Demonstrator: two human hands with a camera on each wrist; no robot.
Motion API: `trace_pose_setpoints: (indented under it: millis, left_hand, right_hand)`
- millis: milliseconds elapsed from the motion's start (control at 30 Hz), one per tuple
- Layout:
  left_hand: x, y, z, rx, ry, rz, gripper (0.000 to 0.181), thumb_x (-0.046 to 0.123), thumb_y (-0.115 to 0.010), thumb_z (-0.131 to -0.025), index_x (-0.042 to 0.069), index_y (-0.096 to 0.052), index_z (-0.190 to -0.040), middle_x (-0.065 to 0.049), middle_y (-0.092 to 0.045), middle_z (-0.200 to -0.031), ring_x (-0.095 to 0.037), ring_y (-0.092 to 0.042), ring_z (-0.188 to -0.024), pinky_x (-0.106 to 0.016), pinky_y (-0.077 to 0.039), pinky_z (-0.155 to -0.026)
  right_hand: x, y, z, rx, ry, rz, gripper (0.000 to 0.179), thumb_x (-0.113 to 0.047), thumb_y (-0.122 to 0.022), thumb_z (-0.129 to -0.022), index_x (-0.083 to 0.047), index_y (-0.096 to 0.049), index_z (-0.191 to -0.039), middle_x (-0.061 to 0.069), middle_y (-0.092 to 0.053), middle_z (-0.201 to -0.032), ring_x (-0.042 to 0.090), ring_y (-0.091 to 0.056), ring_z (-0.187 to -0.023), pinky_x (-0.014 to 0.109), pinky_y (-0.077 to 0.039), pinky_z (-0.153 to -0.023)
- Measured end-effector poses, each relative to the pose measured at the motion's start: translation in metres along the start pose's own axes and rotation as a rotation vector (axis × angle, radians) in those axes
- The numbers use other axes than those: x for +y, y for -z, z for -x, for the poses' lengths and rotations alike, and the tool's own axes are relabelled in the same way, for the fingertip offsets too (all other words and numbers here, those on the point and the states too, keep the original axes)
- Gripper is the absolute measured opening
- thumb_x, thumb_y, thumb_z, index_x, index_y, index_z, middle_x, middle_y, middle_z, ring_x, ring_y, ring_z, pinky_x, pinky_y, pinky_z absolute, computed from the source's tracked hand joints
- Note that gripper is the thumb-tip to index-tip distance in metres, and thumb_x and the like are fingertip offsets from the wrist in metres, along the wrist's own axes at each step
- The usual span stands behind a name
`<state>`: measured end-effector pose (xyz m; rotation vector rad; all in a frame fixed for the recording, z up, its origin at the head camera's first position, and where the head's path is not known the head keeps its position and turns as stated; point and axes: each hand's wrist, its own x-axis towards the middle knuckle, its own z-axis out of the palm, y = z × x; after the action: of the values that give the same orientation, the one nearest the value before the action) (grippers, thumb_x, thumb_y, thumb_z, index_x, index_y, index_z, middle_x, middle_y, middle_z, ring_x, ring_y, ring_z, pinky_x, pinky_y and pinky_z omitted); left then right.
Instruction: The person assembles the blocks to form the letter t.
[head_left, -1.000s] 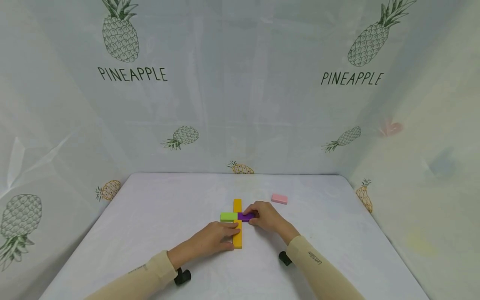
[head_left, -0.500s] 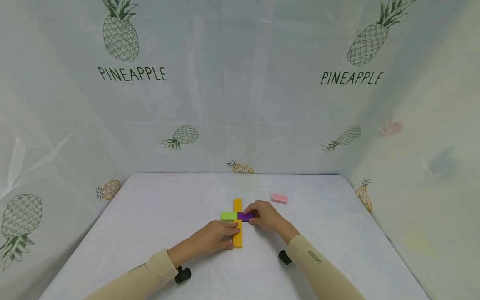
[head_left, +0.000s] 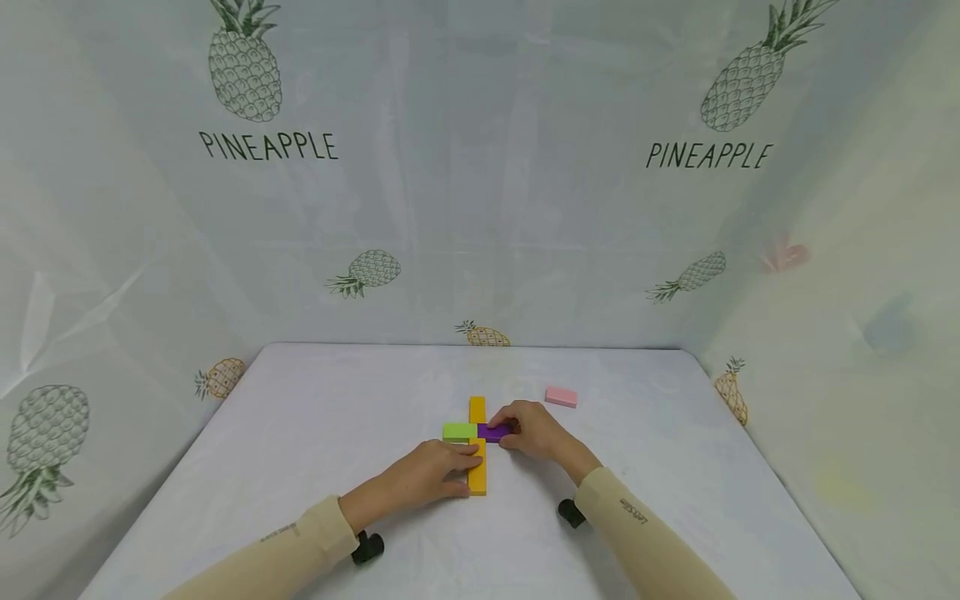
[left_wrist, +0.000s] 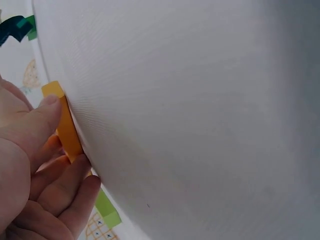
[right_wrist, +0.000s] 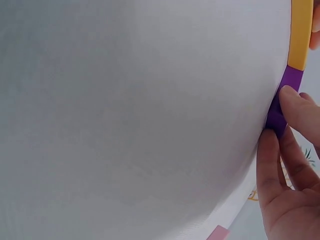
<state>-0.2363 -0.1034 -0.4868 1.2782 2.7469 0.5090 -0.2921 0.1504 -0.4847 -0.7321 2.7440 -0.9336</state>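
Over the last second almost nothing changes: the whole view drifts slightly, while hands and blocks keep the same places relative to one another. That suggests the work is at a steadying or fine-aligning point, not a carrying one. The left hand (head_left: 427, 475) pinches the near yellow block (head_left: 477, 480) between thumb and fingers; the right hand (head_left: 534, 429) pinches the purple block (head_left: 491, 434). On the table (head_left: 337, 400), purple sits end to end with the green block (head_left: 460, 432), with the far yellow block (head_left: 477, 408) just beyond them.

Fingers cover part of the purple block and the near yellow one's far end. Whether the far yellow block touches the row is hard to tell. The pink block (head_left: 561, 397), apart from the rest, is cut off in the right wrist view.
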Motion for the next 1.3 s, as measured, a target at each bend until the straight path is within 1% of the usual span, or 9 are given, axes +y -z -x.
trace_pose_setpoints:
  millis: [200,367,600,767,1000,1100,1300]
  left_hand:
    - [-0.001,-0.001,-0.001,0.002,-0.002,0.010,0.051,0.031,-0.082,-0.095,0.008,-0.070,-0.139,-0.009,-0.063,-0.148,-0.023,-0.064,-0.134,-0.043,-0.054,-0.110]
    - [-0.003,-0.003,-0.001,0.002,-0.001,0.015,0.052,0.031,-0.082,-0.095,0.009,-0.070,-0.140,-0.009,-0.063,-0.149,-0.022,-0.064,-0.134,-0.043,-0.054,-0.110]
    - [-0.004,-0.004,-0.002,-0.003,0.008,0.013,0.053,0.032,-0.083,-0.094,0.010,-0.070,-0.140,-0.007,-0.063,-0.148,-0.021,-0.064,-0.134,-0.043,-0.053,-0.110]
    - [-0.003,-0.003,-0.002,-0.007,0.012,0.018,0.053,0.032,-0.082,-0.095,0.009,-0.070,-0.140,-0.007,-0.063,-0.149,-0.020,-0.064,-0.134,-0.043,-0.053,-0.110]
    - [-0.002,-0.002,-0.002,-0.021,0.012,0.011,0.053,0.033,-0.082,-0.095,0.011,-0.069,-0.142,-0.006,-0.063,-0.149,-0.020,-0.064,-0.134,-0.044,-0.054,-0.109]
    - [-0.002,-0.002,-0.003,-0.027,0.019,0.011,0.054,0.034,-0.082,-0.095,0.012,-0.069,-0.142,-0.005,-0.063,-0.149,-0.020,-0.064,-0.134,-0.044,-0.054,-0.109]
    - [-0.001,-0.001,-0.003,-0.030,0.027,0.016,0.054,0.033,-0.082,-0.094,0.012,-0.069,-0.142,-0.004,-0.063,-0.149,-0.019,-0.062,-0.136,-0.043,-0.054,-0.110]
  right_hand:
    - [-0.001,0.000,0.001,-0.003,0.021,0.007,0.026,-0.005,-0.081,-0.093,-0.013,-0.079,-0.117,0.003,-0.073,-0.113,0.019,-0.060,-0.096,0.040,-0.058,-0.093]
    - [-0.002,0.001,0.003,-0.009,0.021,0.010,0.028,-0.004,-0.082,-0.092,-0.013,-0.079,-0.119,0.004,-0.072,-0.114,0.021,-0.062,-0.098,0.043,-0.059,-0.096]
    - [-0.002,0.003,0.006,-0.031,0.037,0.000,0.033,-0.005,-0.082,-0.093,-0.012,-0.077,-0.124,0.005,-0.068,-0.116,0.020,-0.062,-0.098,0.043,-0.059,-0.095]
    - [-0.003,0.007,0.011,-0.048,0.041,-0.004,0.038,-0.007,-0.083,-0.093,-0.014,-0.074,-0.129,0.005,-0.065,-0.119,0.022,-0.063,-0.103,0.043,-0.059,-0.096]
    - [-0.005,0.019,0.030,-0.044,0.056,-0.004,0.041,-0.010,-0.082,-0.093,-0.013,-0.072,-0.133,0.009,-0.067,-0.129,0.030,-0.064,-0.115,0.050,-0.059,-0.099]
    - [-0.004,0.026,0.040,-0.040,0.063,-0.003,0.044,-0.011,-0.081,-0.094,-0.013,-0.070,-0.136,0.008,-0.066,-0.134,0.031,-0.063,-0.121,0.052,-0.059,-0.100]
    - [0.001,0.044,0.066,-0.016,0.115,0.076,0.048,-0.012,-0.081,-0.094,-0.010,-0.067,-0.140,0.004,-0.066,-0.140,0.032,-0.060,-0.131,0.055,-0.054,-0.106]
